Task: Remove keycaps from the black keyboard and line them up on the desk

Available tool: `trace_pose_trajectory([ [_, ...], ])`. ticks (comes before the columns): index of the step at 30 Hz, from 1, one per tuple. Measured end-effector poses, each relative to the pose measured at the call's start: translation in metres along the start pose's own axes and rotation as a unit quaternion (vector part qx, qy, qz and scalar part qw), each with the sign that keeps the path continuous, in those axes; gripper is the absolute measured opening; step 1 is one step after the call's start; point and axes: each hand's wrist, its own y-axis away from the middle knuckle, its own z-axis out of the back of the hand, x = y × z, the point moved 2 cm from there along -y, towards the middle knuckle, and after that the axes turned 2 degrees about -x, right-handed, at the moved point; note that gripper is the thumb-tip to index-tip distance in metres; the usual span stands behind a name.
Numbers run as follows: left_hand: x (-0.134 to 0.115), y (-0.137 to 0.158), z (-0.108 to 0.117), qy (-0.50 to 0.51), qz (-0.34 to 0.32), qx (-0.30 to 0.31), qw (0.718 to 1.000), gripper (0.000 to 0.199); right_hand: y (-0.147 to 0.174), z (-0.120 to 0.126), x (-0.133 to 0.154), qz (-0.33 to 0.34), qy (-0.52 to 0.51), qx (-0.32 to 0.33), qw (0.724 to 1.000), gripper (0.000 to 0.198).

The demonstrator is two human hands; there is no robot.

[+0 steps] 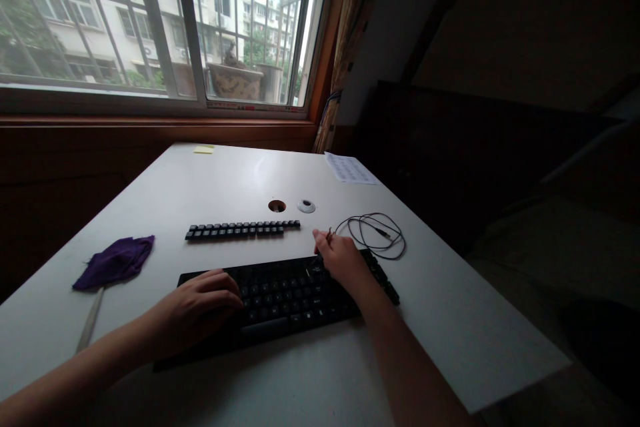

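On desk [450,320], left hand [200,301] on keyboard [285,295], grip unclear, right hand [343,261] pinching slim object [316,259]

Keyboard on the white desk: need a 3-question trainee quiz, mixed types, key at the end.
1. Count: in how many rows are the detached black keycaps lined up on the white desk, beyond the keyboard?

2. True or false: the right hand is nearer the keyboard's right end than the left hand is.

3. Fill in the blank: a coiled black ____ lies on the desk beyond the right end of the keyboard.

Key:
1. Two.
2. True; the left hand is over the keyboard's left part.
3. Cable.
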Motion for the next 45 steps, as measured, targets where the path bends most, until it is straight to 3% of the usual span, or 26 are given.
trace_pose_trajectory([
  [7,-0.001,0.0,0.0,-0.002,-0.003,-0.009,1.0,0.021,0.002,-0.001,0.003,0.014,0.031,0.011,0.999,0.051],
  [13,-0.001,0.001,0.001,-0.002,0.007,0.001,1.0,0.022,0.009,0.002,0.013,0.093,0.067,0.045,0.992,0.044],
  [17,-0.002,0.0,0.001,0.001,0.004,0.001,1.0,0.021,0.012,0.001,0.019,0.116,0.117,0.031,0.986,0.041],
  [30,0.002,0.002,0.0,-0.001,0.006,0.004,1.0,0.022,0.003,0.001,0.003,0.046,0.05,0.026,0.997,0.047],
  [38,0.002,0.004,-0.001,-0.005,0.012,0.012,1.0,0.022,0.008,0.004,0.006,0.048,0.041,0.069,0.996,0.024],
  [45,0.0,0.002,0.0,0.002,0.009,0.008,1.0,0.022,0.003,-0.008,-0.001,0.022,0.049,0.017,0.998,0.024],
])
